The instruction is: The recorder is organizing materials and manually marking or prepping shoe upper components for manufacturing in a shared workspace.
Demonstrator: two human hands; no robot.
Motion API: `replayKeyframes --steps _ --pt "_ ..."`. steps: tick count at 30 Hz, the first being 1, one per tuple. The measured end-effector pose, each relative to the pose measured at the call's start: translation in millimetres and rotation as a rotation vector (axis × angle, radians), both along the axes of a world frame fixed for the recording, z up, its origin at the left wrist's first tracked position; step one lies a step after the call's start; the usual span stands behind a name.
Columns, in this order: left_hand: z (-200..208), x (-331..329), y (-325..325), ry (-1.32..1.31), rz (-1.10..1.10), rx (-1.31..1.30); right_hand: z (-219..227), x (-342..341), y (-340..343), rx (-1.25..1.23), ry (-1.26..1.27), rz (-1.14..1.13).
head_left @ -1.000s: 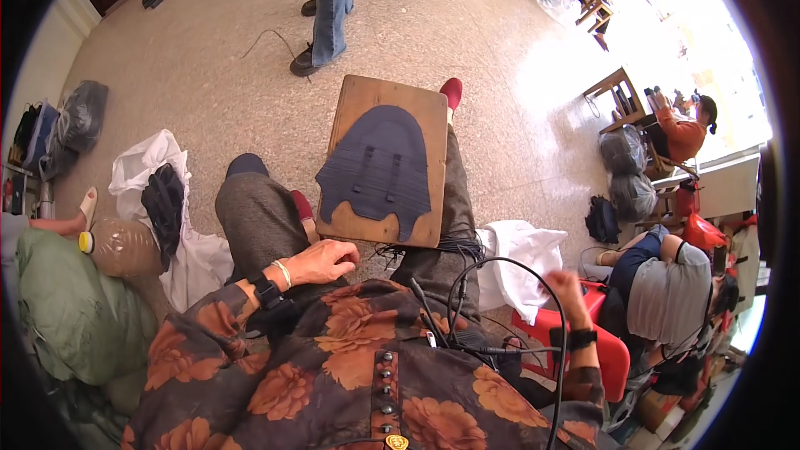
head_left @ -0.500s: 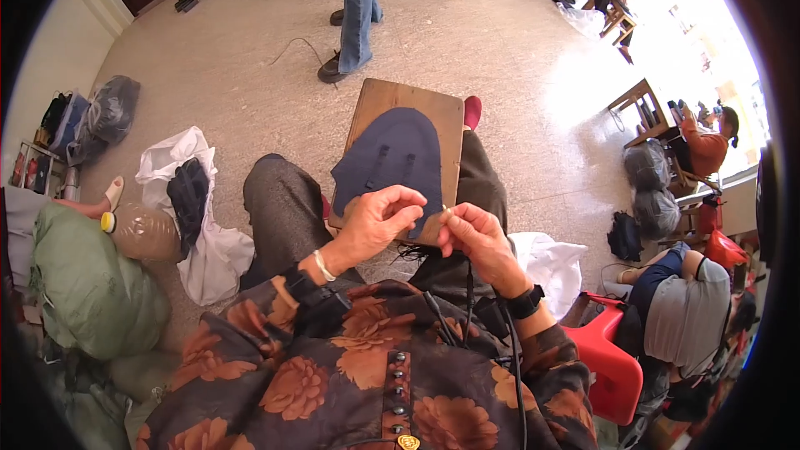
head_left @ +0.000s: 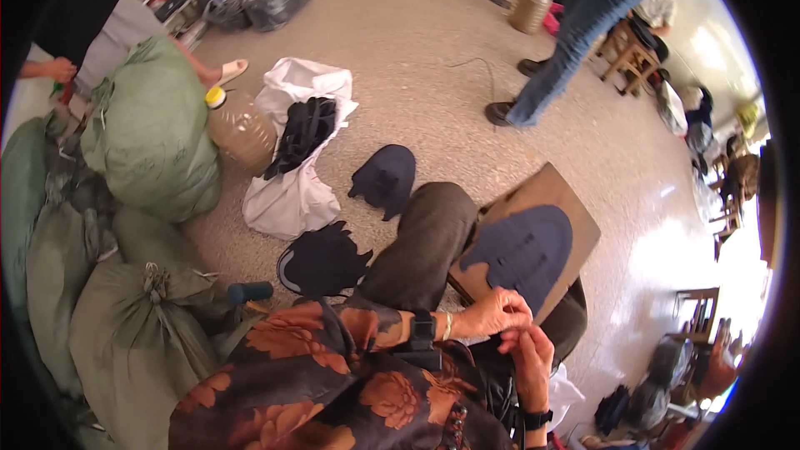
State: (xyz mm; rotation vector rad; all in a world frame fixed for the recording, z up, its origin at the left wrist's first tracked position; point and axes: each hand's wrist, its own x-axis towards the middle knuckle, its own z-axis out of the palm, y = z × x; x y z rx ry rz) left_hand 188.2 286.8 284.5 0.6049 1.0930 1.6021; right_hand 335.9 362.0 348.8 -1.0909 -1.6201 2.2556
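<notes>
A wooden board [head_left: 581, 229] rests across my lap. On it lies a dark navy fabric piece [head_left: 533, 242] with a rounded end and small slits. My left hand [head_left: 495, 313] and my right hand [head_left: 531, 357] meet over the board's near edge. Both have thumb and fingertips pinched together, nearly touching each other. Whatever they pinch is too small to make out. Two more dark pieces, one rounded [head_left: 388, 177] and one with a jagged edge [head_left: 327, 259], lie on the floor left of my knee.
To the left are a white bag [head_left: 287, 198] with dark pieces, a yellow-capped jug [head_left: 239, 129] and bulging green sacks [head_left: 150, 137]. A teal-headed tool [head_left: 251, 292] is beside my left arm. A person in jeans [head_left: 575, 33] stands ahead.
The view has swung left, bringing the floor pieces and more sacks into sight. My hands, apart before with a tiny pale thing in the right fingertips, have come together.
</notes>
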Motion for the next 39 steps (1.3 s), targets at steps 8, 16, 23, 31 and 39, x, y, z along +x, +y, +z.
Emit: replayKeyframes --steps 8,16,23,31,39 --pt "-13.8 -29.7 -8.4 0.078 0.017 0.022 -11.8 -33.1 3.0 -0.079 -0.017 0.008" --pt "-15.5 -48.6 -16.0 0.174 0.022 0.046 -9.5 -61.4 1.2 -0.112 -0.104 0.029" --pt "-31.0 -41.8 -18.2 0.052 0.075 -0.011 -15.4 -61.4 -1.3 -0.08 -0.105 0.055" --pt "-15.9 -33.1 -14.9 -0.054 0.083 0.081 -10.9 -44.9 -2.9 0.001 -0.151 0.075" --pt "2.4 -81.2 -18.9 0.088 0.09 0.015 3.8 -6.4 53.5 0.357 -0.114 -0.084"
